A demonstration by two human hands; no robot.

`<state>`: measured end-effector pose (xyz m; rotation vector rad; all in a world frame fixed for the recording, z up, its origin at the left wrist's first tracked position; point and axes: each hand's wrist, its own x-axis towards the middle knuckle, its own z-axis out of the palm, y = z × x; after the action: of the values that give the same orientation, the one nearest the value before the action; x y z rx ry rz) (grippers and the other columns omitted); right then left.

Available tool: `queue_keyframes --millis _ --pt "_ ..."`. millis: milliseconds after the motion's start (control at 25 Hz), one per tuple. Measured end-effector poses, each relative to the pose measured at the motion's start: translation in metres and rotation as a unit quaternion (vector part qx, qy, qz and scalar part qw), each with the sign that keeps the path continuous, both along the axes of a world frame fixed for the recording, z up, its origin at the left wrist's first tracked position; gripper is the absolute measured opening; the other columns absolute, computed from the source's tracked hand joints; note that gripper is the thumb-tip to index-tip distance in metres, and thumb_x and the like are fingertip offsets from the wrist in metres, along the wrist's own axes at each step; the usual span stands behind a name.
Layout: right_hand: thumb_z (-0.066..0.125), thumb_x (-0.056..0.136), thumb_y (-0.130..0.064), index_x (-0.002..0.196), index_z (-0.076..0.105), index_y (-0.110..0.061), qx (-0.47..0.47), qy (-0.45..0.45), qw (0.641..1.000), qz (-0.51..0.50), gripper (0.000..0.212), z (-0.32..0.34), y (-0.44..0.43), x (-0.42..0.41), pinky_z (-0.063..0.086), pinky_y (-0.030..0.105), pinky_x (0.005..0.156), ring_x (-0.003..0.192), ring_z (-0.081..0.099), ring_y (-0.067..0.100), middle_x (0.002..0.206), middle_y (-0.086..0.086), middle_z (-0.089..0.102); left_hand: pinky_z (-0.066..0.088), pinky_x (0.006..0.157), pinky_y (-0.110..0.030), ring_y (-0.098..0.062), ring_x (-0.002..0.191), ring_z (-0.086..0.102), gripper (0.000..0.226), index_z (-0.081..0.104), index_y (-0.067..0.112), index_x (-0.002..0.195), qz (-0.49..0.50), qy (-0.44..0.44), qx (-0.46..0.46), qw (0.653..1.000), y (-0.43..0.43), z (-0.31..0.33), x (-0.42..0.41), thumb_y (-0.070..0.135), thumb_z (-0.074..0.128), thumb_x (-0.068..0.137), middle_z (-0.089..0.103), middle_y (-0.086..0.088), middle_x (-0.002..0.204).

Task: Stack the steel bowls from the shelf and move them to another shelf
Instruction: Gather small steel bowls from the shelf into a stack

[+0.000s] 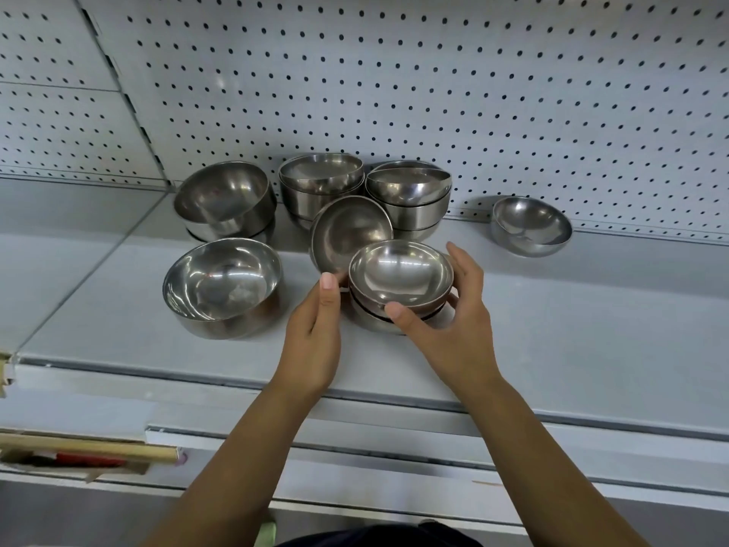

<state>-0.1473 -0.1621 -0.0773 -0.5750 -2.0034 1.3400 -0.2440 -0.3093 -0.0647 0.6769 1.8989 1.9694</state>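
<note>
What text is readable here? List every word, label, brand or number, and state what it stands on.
None: no word, number, brand or sign is readable in this view.
The steel bowls show only reflections, no stamp or sticker.
The pegboard panel and the shelf carry no visible label.
The cardboard box, lower left, holds something red, with no legible lettering.

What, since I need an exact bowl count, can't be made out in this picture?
Head view, all:
- Front stack: bowls under the top one, hidden by its rim and the right hand.
- Rear middle stack: lower bowls, hidden by the tilted bowl.
- Left hand: fingers hidden behind its palm, grip unclear.
- Cardboard box: cut off by the left edge.
</note>
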Motion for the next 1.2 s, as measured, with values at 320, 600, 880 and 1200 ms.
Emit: queue_keyframes --millis 320,600,880,1200 --pt "0.093 0.062 -0.054 0.150 0.031 -0.046 -0.061 -0.029 0.995 0.076 0.108 -0.004 0.010 0.007 0.047 0.024 0.109 0.131 0.054 -0.007 0.130 -0.050 0.048 0.042 0.115 -0.028 0.000 0.126 0.060 0.059 0.066 0.025 0.129 0.015 -0.014 -0.009 1.000 -0.003 -0.008 -0.008 0.061 0.032 0.097 0.069 0.011 0.129" --pt "0.093 0.051 -0.053 0.164 0.012 -0.035 -0.064 -0.063 0.993 0.076 0.140 -0.003 0.010 0.007 0.037 0.003 0.104 0.137 0.043 -0.009 0.150 -0.028 0.041 0.048 0.105 -0.020 -0.005 0.119 0.066 0.052 0.071 0.018 0.122 0.003 0.019 0.004 1.000 -0.001 -0.007 -0.005 0.047 0.032 0.105 0.075 0.010 0.119" --pt "0.100 0.059 -0.034 0.163 0.023 -0.032 -0.092 -0.031 0.995 -0.038 0.130 -0.003 0.015 0.014 0.044 0.011 0.105 0.121 0.054 -0.011 0.130 -0.038 0.046 0.044 0.107 -0.024 -0.009 0.129 0.052 0.026 0.067 0.019 0.125 0.167 0.109 0.017 0.980 0.004 -0.020 0.005 0.025 0.049 0.107 0.051 0.001 0.137" --pt "0.100 0.055 -0.037 0.161 0.025 -0.032 -0.066 -0.044 0.995 -0.066 0.130 -0.002 0.026 0.034 0.043 0.010 0.102 0.123 0.056 -0.005 0.127 -0.036 0.048 0.026 0.121 -0.028 -0.009 0.152 0.024 0.070 0.014 0.018 0.161 0.126 0.054 -0.083 0.987 0.024 -0.014 -0.005 0.038 0.051 0.105 0.023 0.003 0.166"
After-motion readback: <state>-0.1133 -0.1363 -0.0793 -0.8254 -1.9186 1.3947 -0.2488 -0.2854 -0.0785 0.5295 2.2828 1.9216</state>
